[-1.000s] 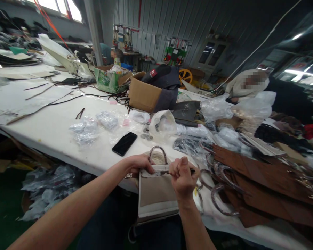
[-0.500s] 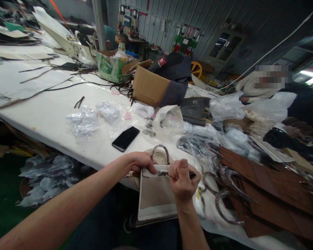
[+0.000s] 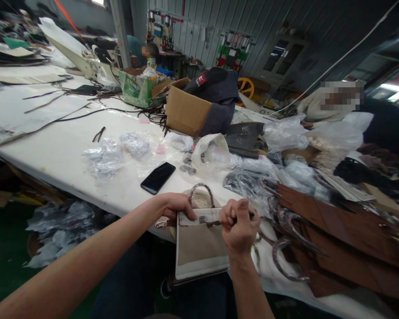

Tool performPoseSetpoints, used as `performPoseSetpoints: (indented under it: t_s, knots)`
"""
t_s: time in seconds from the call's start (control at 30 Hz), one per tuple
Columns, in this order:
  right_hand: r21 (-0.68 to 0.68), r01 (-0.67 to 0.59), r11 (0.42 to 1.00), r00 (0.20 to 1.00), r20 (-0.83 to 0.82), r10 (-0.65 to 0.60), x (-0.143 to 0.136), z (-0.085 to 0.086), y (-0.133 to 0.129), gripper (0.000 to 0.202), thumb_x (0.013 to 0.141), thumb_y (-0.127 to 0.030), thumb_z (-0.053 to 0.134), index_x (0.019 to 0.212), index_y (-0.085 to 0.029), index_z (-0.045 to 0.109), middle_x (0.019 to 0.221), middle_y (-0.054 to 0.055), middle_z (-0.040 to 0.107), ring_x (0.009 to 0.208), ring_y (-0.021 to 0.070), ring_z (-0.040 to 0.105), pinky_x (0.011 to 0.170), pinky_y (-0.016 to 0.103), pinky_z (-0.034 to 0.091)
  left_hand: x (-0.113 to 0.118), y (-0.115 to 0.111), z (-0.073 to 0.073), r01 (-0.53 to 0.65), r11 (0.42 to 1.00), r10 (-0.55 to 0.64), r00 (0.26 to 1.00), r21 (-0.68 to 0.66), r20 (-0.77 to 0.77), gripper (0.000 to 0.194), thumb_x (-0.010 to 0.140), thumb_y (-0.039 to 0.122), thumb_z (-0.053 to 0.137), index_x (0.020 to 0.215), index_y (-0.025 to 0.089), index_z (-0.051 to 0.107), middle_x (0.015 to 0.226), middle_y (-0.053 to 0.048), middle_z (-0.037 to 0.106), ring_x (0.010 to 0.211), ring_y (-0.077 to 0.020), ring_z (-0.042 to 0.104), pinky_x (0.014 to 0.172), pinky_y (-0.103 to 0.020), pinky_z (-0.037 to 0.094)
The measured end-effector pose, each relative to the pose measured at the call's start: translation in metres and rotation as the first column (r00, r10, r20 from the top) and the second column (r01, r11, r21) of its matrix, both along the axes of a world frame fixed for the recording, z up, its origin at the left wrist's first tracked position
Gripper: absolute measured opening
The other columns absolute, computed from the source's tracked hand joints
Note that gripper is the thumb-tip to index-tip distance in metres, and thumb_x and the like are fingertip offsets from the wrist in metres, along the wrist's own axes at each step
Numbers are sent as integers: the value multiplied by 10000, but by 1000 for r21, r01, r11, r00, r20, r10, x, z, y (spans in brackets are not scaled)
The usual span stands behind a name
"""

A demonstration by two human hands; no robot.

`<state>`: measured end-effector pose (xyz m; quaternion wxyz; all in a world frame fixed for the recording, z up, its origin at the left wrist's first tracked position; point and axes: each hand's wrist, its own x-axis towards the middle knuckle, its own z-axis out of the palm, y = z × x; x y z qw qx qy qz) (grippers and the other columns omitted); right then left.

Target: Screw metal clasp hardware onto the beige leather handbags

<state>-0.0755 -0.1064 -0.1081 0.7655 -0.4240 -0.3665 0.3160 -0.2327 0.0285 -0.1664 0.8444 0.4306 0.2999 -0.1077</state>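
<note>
A beige and white handbag stands at the table's front edge, above my lap. Its arched handle is wrapped in clear film. My left hand grips the bag's top left corner, thumb on the front. A narrow brown strap runs from a small metal fitting into my right hand, which is a fist with the thumb up. Something dark pokes out of the fist's right side; what it is I cannot tell. Left of the bag, a metal buckle piece sticks out.
A black phone lies beyond my left hand on the white table. Crumpled plastic packets and pliers-like tool are farther left. Brown bag pieces with wrapped handles are stacked right. Behind stands a cardboard box; a person is far right.
My right fist has moved slightly right and up, and more of the strap shows between it and the fitting. My left hand stays on the bag's corner. The view has shifted a little.
</note>
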Motion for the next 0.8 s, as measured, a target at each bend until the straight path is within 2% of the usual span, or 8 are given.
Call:
performPoseSetpoints:
  t_s: [0.13, 0.27, 0.5, 0.63, 0.8]
  knots:
    - [64, 20, 998, 1000, 1, -20, 1, 2, 1, 649, 1103, -460, 636, 573, -203, 366, 517, -81, 264, 422, 65, 258, 427, 224, 231, -1, 0, 6, 1, 997, 5, 997, -73, 78, 358, 610, 77, 830, 962, 116, 777, 875, -104, 805, 637, -206, 739, 528, -230, 612]
    - [73, 18, 997, 1000, -14, -17, -4, 2, 6, 659, 1097, -443, 654, 560, -196, 362, 517, -80, 268, 419, 60, 250, 420, 220, 220, -2, -1, 2, -11, 996, 22, 994, -91, 110, 403, 592, 48, 841, 986, 109, 785, 891, -103, 815, 662, -211, 761, 567, -234, 641]
    - [49, 7, 999, 998, -57, -4, -13, -6, 9, 646, 1079, -416, 690, 551, -198, 388, 526, -82, 277, 428, 58, 245, 424, 240, 210, -6, 4, -5, 45, 997, -36, 989, -60, 142, 365, 628, 110, 876, 984, 93, 799, 779, -93, 780, 544, -194, 695, 425, -203, 541]
    - [65, 51, 997, 997, -65, -47, -17, -10, 10, 646, 1067, -400, 714, 549, -197, 385, 530, -84, 271, 431, 56, 244, 426, 236, 213, -5, 4, -3, 70, 996, -62, 989, -54, 137, 310, 627, 117, 883, 921, 113, 784, 743, -81, 766, 527, -212, 689, 424, -234, 541]
    - [18, 12, 1000, 996, -91, -10, -8, -9, 11, 649, 1061, -448, 714, 555, -202, 391, 525, -80, 293, 429, 63, 267, 425, 242, 234, -2, -7, -2, -77, 997, 74, 991, 17, 114, 381, 587, 116, 926, 940, 130, 782, 843, -87, 805, 638, -233, 741, 528, -272, 611]
